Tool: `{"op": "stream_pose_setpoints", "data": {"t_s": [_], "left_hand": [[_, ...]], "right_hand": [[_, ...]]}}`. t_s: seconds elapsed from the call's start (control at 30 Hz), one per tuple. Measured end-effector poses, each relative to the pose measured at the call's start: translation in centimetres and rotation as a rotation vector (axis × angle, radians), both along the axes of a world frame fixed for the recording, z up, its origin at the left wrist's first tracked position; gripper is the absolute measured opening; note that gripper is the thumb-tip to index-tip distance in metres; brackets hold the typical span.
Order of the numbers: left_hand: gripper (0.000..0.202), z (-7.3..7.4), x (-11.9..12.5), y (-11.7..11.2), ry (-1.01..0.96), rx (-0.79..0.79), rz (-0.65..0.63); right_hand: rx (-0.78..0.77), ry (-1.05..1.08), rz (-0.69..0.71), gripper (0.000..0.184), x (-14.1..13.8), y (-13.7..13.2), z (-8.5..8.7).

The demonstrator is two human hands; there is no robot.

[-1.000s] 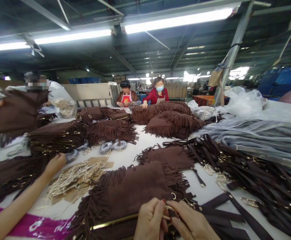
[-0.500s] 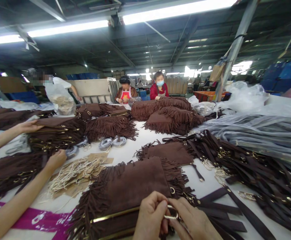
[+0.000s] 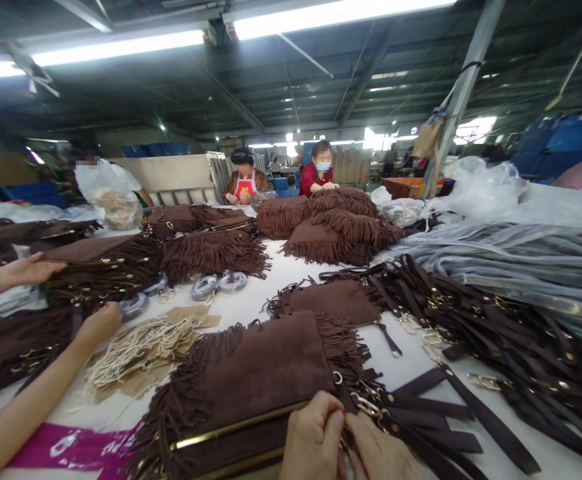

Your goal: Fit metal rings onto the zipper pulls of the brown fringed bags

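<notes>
While both hands work at the bottom of the view, we log: left hand (image 3: 315, 437) and right hand (image 3: 378, 453) meet fingertip to fingertip. They are pinched shut on a gold clasp (image 3: 368, 403) at the right corner of the fringed bag (image 3: 265, 380). The part inside the pinch is hidden.

The bag lies flat on the table (image 3: 411, 373) directly ahead of us, zip edge nearest. Its D-ring (image 3: 337, 377) sits just above the left thumb. A dark strap (image 3: 423, 408) runs off to the right from the clasp.

Technique, our judgement: keep the bag flat and the fringe strands out of the clasp mouth. Brace the ring with one hand, work the clasp with the other, wrists low.

Room:
- **Right:** loose straps lie just beside the right hand, then the strap heap (image 3: 511, 340). We judge this a snag risk.
- **Left:** a co-worker's hand (image 3: 98, 323) rests near the paper tags (image 3: 141, 347), well apart from ours.
- **Ahead:** a second bag (image 3: 331, 301) lies near, with bare tabletop showing to its right.
- **Near edge:** the table's near edge is out of view.
</notes>
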State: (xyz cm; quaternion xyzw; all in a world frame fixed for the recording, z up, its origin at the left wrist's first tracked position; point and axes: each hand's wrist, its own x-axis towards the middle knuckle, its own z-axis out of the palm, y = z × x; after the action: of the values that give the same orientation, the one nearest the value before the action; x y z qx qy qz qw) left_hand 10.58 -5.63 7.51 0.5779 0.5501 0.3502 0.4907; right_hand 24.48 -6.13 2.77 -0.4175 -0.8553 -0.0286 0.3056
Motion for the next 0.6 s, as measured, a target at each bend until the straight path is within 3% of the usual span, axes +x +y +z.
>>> {"op": "stream_pose_setpoints", "data": {"t_s": [0.1,0.2,0.3,0.47,0.6], "left_hand": [[0.026,-0.1,-0.4,0.5,0.238,0.324,0.03],[0.011,-0.6,-0.6,1.3,0.511,0.605,0.123],[0.02,-1.1,-0.1,2.3,0.668,0.661,0.147],[0.014,-2.1,0.9,3.6,0.899,0.882,0.096],[0.015,-2.8,0.6,4.6,0.775,0.876,0.141]], "right_hand": [[-0.06,0.051,-0.032,0.024,0.6,0.3,1.0],[-0.102,0.077,-0.054,0.024,1.4,0.9,2.1],[-0.083,0.055,-0.111,0.023,2.1,1.8,2.6],[0.025,-0.016,-0.189,0.018,2.2,3.6,2.4],[0.006,-0.092,-0.234,0.015,1.2,5.1,2.7]]}}
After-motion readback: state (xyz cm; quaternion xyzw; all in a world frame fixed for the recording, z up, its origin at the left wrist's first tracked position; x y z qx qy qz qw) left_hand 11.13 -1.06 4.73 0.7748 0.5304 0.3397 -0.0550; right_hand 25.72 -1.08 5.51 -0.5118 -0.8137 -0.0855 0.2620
